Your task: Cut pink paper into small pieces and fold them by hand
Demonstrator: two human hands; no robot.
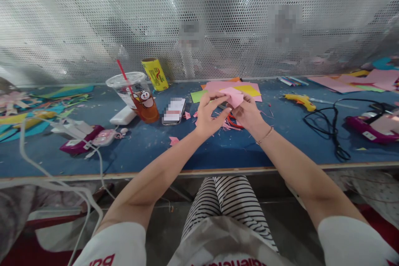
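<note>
Both hands hold a small pink paper piece (233, 96) above the blue table (218, 145); the left hand (208, 117) pinches its left edge; the right hand (247, 113) grips its right side; a drink cup (139, 97) stands to the left.

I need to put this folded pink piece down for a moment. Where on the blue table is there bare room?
Bare blue table lies at the near edge, between the right hand and the black cord. A smaller patch sits between the phone and the left hand. Crowded: the far left around the cup and white cables.
</note>
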